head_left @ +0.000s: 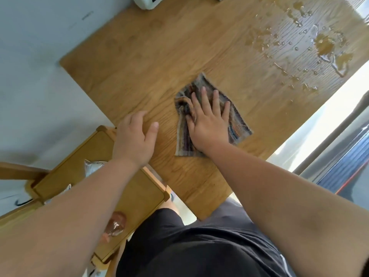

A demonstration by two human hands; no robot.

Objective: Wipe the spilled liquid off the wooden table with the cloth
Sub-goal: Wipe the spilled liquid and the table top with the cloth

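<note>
A striped, multicoloured cloth [237, 126] lies flat on the wooden table [159, 62]. My right hand [207, 120] presses down on the cloth with its fingers spread. My left hand [135, 136] rests on the table's left edge, fingers curled over the rim and thumb on top, holding nothing. The spilled liquid [323, 47] lies as puddles and scattered drops at the far right of the table, well away from the cloth.
A wooden chair [127, 198] stands at the table's left with a crumpled wrapper [93, 168] and a clear plastic bag [115, 224] on its seat. A white appliance [147, 2] sits at the table's far edge. A window frame [329, 140] runs along the right.
</note>
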